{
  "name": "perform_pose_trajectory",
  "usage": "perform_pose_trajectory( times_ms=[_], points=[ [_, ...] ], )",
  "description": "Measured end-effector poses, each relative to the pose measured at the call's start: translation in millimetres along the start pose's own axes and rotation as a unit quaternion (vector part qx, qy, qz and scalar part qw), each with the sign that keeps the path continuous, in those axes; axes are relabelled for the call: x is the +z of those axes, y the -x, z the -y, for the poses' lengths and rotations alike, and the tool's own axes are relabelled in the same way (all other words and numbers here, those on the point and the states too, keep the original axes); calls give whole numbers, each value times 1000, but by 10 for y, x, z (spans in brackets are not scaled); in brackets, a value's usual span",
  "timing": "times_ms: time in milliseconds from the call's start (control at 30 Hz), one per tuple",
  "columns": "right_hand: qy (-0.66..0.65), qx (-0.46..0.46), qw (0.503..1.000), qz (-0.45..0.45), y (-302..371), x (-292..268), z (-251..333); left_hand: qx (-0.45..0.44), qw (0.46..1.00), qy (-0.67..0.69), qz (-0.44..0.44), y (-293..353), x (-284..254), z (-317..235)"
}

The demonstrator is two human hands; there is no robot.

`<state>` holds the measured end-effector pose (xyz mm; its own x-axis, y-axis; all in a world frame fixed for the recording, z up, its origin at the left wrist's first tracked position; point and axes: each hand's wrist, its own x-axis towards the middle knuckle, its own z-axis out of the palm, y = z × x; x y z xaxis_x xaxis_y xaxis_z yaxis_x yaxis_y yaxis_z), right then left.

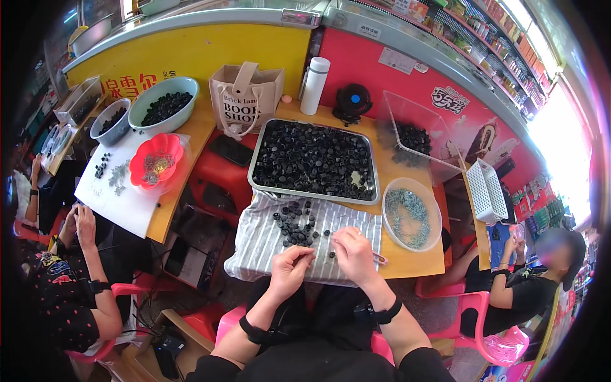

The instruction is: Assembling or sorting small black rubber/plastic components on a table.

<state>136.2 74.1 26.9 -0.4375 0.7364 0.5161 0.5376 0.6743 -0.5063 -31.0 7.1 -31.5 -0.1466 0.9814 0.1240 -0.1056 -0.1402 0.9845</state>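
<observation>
My left hand (290, 272) is closed in a pinch above the near edge of a grey-and-white striped cloth (254, 239). Whatever lies between its fingertips is too small to make out. To its right, my right hand (354, 256) is also closed, fingertips pinched and turned down over the cloth; what they hold is hidden. A small black round part (332, 254) lies between the two hands. Just beyond them is a loose pile of small black round parts (294, 223). Behind the cloth stands a metal tray (252, 172) heaped with more such parts.
Right of the cloth sits a round clear tub (436, 223) of thin silvery pieces. A clear bin (439, 127), a white bottle (314, 86), a small black fan (353, 102) and a cloth bag (247, 95) stand farther back. Other people work at both sides, near pink chairs (489, 318).
</observation>
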Motion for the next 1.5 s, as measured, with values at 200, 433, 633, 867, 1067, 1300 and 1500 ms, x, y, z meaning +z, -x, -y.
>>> perform_pose_trajectory(
  times_ms=[200, 433, 633, 867, 1067, 1300, 1500],
  points=[
    [7, -40, 996, 85, -405, 292, -38, -10, 1000, 3, -9, 6, -2, -12],
    [144, 29, 967, 210, -558, 425, 11, 24, 999, -20, -8, -5, -11, -27],
    [18, 59, 990, 126, -434, 151, 109, -19, 999, 30, -5, 8, -35, 29],
    [-83, 75, 991, 67, 219, -33, 452, -195, 903, 364, 119, 26, -70, -128],
    [-138, 78, 987, 37, 258, -125, 424, -199, 888, 395, 125, 35, -61, -81],
    [76, 155, 985, 19, 176, -240, -303, -190, 897, 381, 116, -77, -92, -53],
    [176, 80, 979, 61, 135, -173, -304, -174, 908, 362, 120, -56, -96, 15]
  ],
)
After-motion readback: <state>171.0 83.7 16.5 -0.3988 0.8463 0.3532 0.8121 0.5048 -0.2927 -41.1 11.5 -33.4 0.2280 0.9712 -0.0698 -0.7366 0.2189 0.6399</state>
